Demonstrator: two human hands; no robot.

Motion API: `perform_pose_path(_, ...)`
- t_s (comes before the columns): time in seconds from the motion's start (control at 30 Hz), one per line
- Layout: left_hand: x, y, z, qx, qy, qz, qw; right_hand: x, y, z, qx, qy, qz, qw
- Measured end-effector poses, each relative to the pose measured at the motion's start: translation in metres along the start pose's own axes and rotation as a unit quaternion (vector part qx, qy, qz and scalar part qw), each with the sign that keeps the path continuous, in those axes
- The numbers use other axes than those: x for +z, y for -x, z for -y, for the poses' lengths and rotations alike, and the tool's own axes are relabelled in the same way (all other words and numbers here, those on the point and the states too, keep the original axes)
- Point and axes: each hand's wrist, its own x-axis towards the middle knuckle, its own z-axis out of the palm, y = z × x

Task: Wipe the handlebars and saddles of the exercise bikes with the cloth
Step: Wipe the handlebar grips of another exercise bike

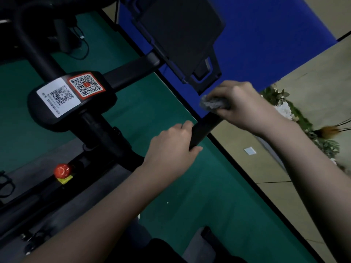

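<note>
A black handlebar grip (204,129) of an exercise bike runs diagonally through the middle of the head view. My left hand (171,149) grips its near end, thumb under the bar. My right hand (245,107) holds a grey cloth (213,103) wrapped around the far part of the same bar. The bike's black centre console (70,100) with two QR code stickers sits to the left, joined to a crossbar (131,71). No saddle is in view.
A black tablet holder (182,35) stands above the handlebar. A red knob (61,170) sits on the frame at lower left. Green floor mat (209,196) lies below, a blue panel (266,38) behind, plants (296,114) at right.
</note>
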Motion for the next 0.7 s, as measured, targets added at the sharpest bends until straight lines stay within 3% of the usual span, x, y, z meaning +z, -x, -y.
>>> perform_pose_path(0.13,0.0,-0.001,-0.001,-0.003,-0.023,-0.003,1.0,-0.004,0.0,-0.013,0.057,0.006,-0.08,0.995)
perform_pose_path(0.3,0.001,-0.021,-0.013,0.008,-0.004,0.001,1.0,-0.003,0.002,-0.002,0.011,-0.021,-0.017,1.0)
perform_pose_path(0.4,0.003,-0.035,-0.021,0.007,0.039,-0.003,0.999,-0.017,-0.011,-0.012,0.044,-0.017,0.022,0.999)
perform_pose_path(0.5,0.003,-0.043,-0.022,0.001,0.079,-0.014,0.997,-0.026,-0.018,-0.022,0.073,-0.01,-0.001,0.997)
perform_pose_path(0.63,0.004,-0.048,-0.021,-0.006,0.107,-0.027,0.994,-0.019,-0.009,-0.022,0.047,-0.04,0.009,0.998)
perform_pose_path(0.7,0.005,-0.049,-0.02,-0.011,0.124,-0.035,0.992,-0.011,0.0,-0.025,0.038,-0.066,-0.06,0.995)
